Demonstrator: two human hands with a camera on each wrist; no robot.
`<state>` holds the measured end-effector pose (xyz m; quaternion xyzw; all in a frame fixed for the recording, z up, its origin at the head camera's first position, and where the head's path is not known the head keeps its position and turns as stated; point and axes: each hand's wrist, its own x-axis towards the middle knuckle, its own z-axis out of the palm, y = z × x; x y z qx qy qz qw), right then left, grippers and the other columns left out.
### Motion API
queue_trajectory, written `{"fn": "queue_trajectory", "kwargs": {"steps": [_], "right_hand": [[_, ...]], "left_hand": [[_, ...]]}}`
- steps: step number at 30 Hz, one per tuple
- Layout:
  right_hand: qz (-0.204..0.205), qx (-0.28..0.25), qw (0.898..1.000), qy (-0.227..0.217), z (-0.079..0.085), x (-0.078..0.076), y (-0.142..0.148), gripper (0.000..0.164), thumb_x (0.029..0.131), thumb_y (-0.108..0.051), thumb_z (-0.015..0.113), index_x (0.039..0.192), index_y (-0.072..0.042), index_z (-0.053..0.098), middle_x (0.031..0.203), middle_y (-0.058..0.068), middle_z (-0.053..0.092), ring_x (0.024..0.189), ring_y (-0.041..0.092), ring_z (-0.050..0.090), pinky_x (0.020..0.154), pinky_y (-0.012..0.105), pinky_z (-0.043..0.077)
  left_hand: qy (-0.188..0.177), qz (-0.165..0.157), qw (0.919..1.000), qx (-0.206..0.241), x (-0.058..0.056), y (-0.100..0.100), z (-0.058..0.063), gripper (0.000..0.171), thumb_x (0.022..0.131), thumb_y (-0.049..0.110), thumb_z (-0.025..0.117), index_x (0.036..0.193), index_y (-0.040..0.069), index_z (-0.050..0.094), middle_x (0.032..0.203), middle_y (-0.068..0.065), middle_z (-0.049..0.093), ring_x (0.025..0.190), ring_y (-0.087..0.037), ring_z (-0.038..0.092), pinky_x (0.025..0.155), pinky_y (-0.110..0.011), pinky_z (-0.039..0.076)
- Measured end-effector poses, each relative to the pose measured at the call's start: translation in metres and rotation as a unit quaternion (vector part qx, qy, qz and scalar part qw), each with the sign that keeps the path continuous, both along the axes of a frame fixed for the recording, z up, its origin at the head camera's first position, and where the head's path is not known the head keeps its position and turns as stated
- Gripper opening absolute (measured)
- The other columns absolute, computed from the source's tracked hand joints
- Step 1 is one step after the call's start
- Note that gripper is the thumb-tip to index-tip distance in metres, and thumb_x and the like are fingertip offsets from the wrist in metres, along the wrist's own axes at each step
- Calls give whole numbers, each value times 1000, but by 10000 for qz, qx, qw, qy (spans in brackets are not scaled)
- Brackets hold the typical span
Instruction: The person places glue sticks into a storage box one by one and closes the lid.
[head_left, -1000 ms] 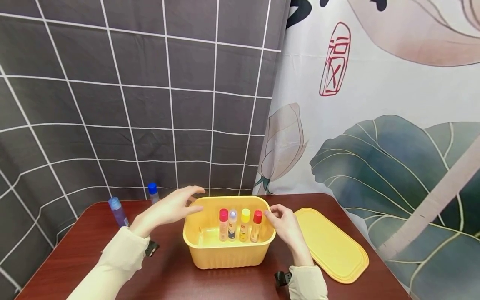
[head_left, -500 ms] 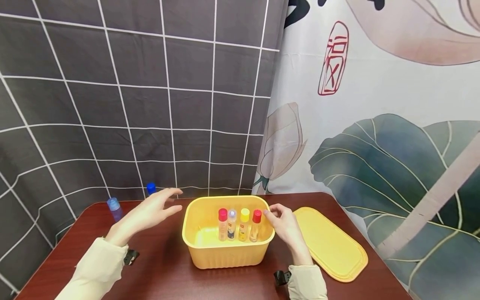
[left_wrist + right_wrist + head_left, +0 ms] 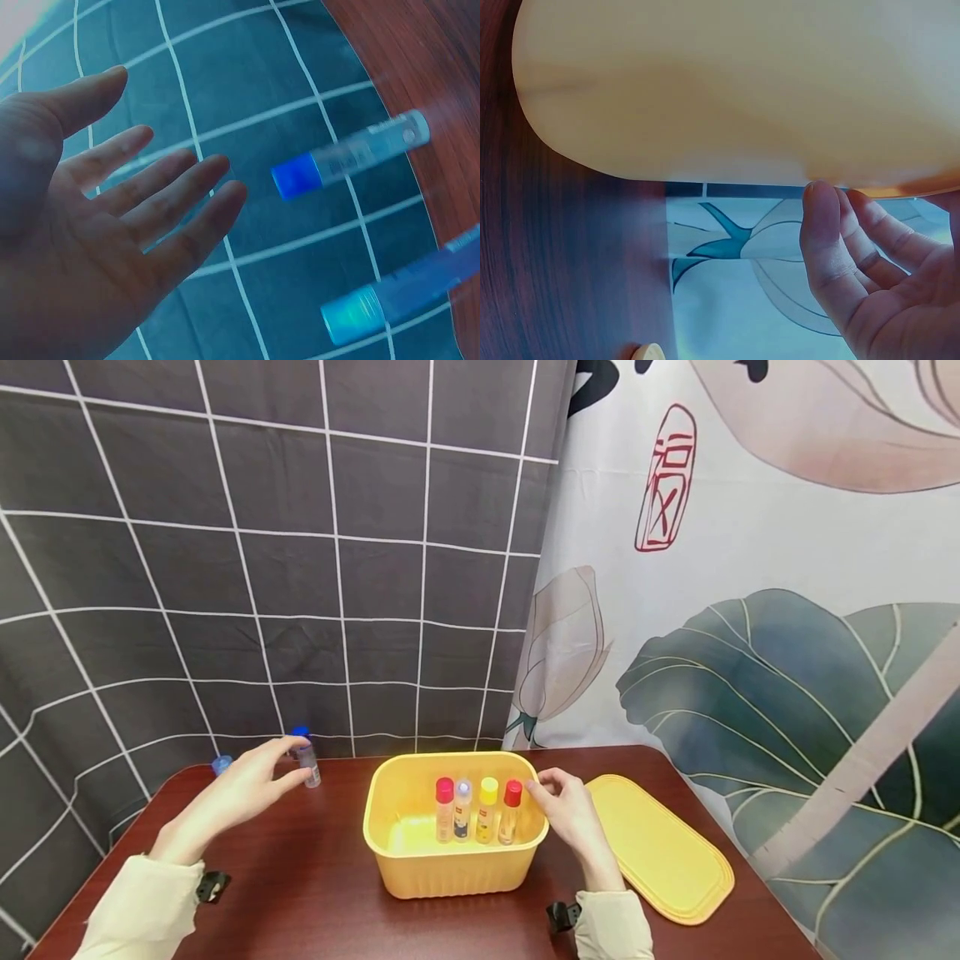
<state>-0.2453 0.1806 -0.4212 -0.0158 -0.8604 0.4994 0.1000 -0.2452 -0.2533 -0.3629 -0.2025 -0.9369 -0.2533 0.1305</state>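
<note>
My left hand (image 3: 236, 797) reaches over the table's left part, fingers spread and relaxed, holding nothing. Just beyond its fingertips stands a slim clear bottle with a dark blue cap (image 3: 311, 767); the left wrist view shows a gap between them. A purple-blue bottle with a light blue cap (image 3: 352, 315) stands farther left, mostly hidden behind the hand in the head view. My right hand (image 3: 572, 814) pinches the right rim of a yellow plastic bin (image 3: 450, 877). Inside, several slim bottles (image 3: 487, 812) stand in a row with red, lilac and yellow caps.
A yellow lid (image 3: 663, 852) lies flat on the dark red table (image 3: 330, 893), right of the bin. A grey grid-patterned cloth (image 3: 285, 568) hangs behind the table's back edge, and a white floral cloth (image 3: 600, 510) hangs at the right.
My left hand has moved left from above the bin to beside the dark-blue-capped bottle. The right hand stays at the bin's rim, and the bottles inside have not moved.
</note>
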Motion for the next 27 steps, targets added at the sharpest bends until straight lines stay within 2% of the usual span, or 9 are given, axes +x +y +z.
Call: {"fn": "queue_trajectory", "kwargs": {"steps": [4, 9, 16, 22, 27], "right_hand": [[-3, 6, 10000, -18, 1, 0, 1, 21, 92, -20, 70, 102, -2, 68, 80, 6, 60, 71, 20, 55, 63, 28, 52], [14, -5, 10000, -59, 1, 1, 0, 21, 92, -21, 69, 101, -2, 68, 79, 6, 60, 71, 19, 55, 63, 29, 52], [7, 14, 10000, 14, 0, 0, 0, 21, 91, -20, 70, 101, -2, 68, 78, 6, 60, 71, 20, 55, 63, 28, 51], [18, 21, 10000, 27, 1, 0, 0, 21, 91, -20, 70, 101, -2, 68, 77, 6, 59, 70, 20, 55, 63, 28, 51], [19, -4, 10000, -5, 1, 1, 0, 22, 92, -21, 69, 102, -1, 67, 78, 6, 59, 70, 19, 55, 63, 29, 52]], "left_hand": [[-17, 263, 9996, -70, 1, -13, -1, 49, 91, 22, 70, 129, -5, 53, 124, -28, 57, 108, -43, 60, 91, -59, 45], [2, 632, 9977, -251, 2, -28, -3, 48, 93, 25, 67, 129, -3, 52, 126, -29, 55, 108, -47, 56, 89, -62, 43], [524, 1155, 9916, -241, 0, -43, -10, 42, 89, 19, 69, 124, 0, 55, 122, -30, 55, 105, -49, 54, 82, -66, 41], [359, 1694, 9845, -291, 0, -51, -17, 45, 91, 24, 66, 128, 2, 52, 129, -31, 48, 110, -55, 48, 75, -72, 38], [219, 1874, 9817, -259, -4, -60, -21, 46, 92, 25, 63, 130, 1, 49, 130, -33, 46, 109, -57, 47, 73, -72, 38]]}}
